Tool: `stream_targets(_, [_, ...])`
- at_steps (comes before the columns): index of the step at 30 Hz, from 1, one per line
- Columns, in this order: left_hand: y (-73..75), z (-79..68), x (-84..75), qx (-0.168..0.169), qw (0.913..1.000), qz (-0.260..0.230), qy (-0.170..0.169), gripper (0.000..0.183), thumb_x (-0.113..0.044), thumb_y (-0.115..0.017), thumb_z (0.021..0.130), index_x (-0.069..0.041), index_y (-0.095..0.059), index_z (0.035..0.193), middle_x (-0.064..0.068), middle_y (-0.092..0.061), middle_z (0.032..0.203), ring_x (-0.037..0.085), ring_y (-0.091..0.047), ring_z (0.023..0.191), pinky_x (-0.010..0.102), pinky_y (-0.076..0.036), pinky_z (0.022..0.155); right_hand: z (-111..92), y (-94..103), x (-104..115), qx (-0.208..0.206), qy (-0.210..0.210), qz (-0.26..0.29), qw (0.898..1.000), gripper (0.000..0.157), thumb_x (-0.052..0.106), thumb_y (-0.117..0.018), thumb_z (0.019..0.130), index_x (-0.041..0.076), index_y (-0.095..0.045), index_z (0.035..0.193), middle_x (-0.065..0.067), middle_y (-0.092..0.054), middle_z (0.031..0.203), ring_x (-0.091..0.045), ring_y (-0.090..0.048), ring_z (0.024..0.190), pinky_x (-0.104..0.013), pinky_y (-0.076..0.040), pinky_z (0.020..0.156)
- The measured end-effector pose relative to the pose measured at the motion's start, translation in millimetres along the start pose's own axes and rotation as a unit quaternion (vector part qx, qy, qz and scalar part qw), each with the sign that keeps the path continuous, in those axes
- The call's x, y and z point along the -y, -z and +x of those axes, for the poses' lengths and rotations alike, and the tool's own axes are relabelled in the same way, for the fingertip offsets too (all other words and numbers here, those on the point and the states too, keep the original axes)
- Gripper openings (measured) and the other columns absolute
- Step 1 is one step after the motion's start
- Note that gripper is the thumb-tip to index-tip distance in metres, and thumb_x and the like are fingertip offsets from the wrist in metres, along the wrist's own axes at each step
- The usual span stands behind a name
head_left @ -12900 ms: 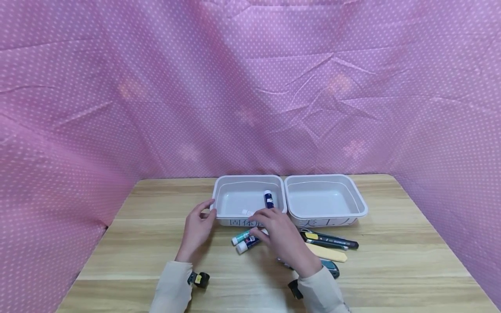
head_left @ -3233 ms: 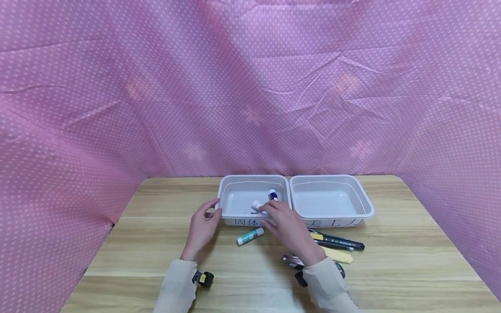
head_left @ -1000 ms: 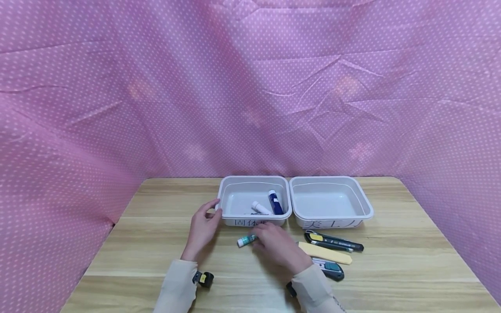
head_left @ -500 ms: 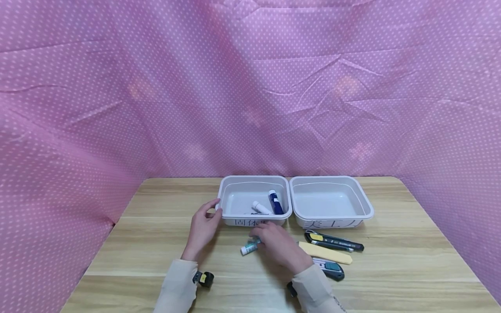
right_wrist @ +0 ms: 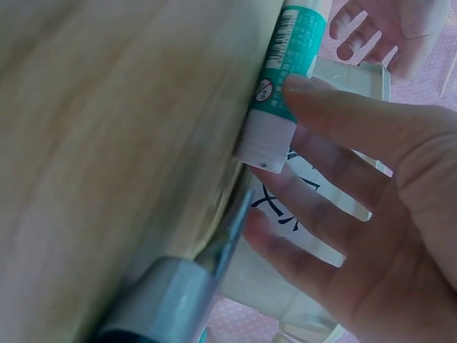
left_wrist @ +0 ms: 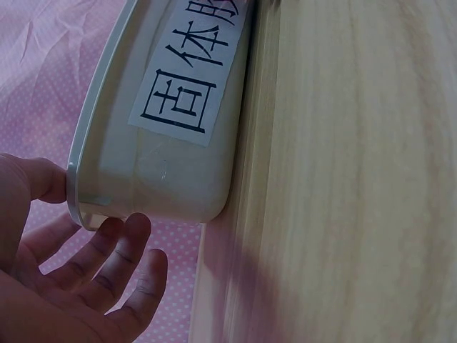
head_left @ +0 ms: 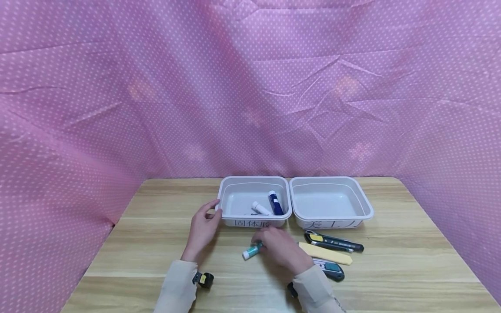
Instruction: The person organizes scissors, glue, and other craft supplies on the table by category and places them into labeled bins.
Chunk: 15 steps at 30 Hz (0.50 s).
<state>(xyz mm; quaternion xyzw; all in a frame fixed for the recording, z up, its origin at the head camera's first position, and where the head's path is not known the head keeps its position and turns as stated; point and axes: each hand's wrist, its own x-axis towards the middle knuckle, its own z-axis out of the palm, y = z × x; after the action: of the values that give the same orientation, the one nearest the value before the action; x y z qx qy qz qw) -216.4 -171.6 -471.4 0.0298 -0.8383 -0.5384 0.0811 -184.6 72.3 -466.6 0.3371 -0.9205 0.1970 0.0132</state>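
Observation:
My left hand (head_left: pixel 203 230) holds the near-left corner of the left white plastic box (left_wrist: pixel 175 168), thumb on its rim and fingers bent beneath it. On the table before that box lies a green glue stick (head_left: pixel 252 251) with a white end. My right hand (head_left: pixel 283 250) pinches its right end; in the right wrist view the thumb presses on the green label and the fingers are partly behind the tube. A dark blue glue stick (head_left: pixel 275 203) and a white-capped glue stick (head_left: pixel 261 208) lie inside the left box, partly hidden by its front wall.
A second white box (head_left: pixel 332 218) stands to the right, nothing visible in it. Right of my right hand lie a black-and-yellow utility knife (head_left: pixel 332 241), a yellow utility knife (head_left: pixel 326 253) and a grey-green utility knife (head_left: pixel 332 268). A pink dotted cloth (head_left: pixel 250 87) hangs behind.
Since 12.9 s ago, the blue glue stick on the table has gone and the box holds more. In the last second my right hand has turned the green glue stick and shifted it nearer me.

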Motion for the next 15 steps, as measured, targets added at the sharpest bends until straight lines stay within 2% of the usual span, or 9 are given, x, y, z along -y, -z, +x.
stream_targets(8, [-1.4, 0.8, 0.6, -0.013, 0.9999, 0.003, -0.009, 0.042, -0.017, -0.064, 0.099, -0.008, -0.061, 0.140, 0.016, -0.062, 0.134, 0.024, -0.066, 0.094, 0.021, -0.055, 0.070, -2.2, 0.1, 0.0, 0.004, 0.001, 0.004, 1.000, 0.018, 0.005, -0.076, 0.086, 0.018, -0.078, 0.098, 0.008, -0.074, 0.095, -0.009, -0.066, 0.090, -0.030, -0.057, 0.082])
stream_targets(15, [-0.7, 0.5, -0.6, -0.010, 0.9998, 0.006, -0.013, 0.041, -0.016, -0.063, 0.100, -0.007, -0.061, 0.140, 0.017, -0.062, 0.134, 0.025, -0.065, 0.094, 0.020, -0.055, 0.070, -2.5, 2.1, 0.8, 0.002, 0.005, 0.003, 1.000, 0.020, 0.002, -0.077, 0.084, 0.018, -0.078, 0.095, 0.008, -0.073, 0.091, -0.009, -0.065, 0.088, -0.030, -0.056, 0.080])
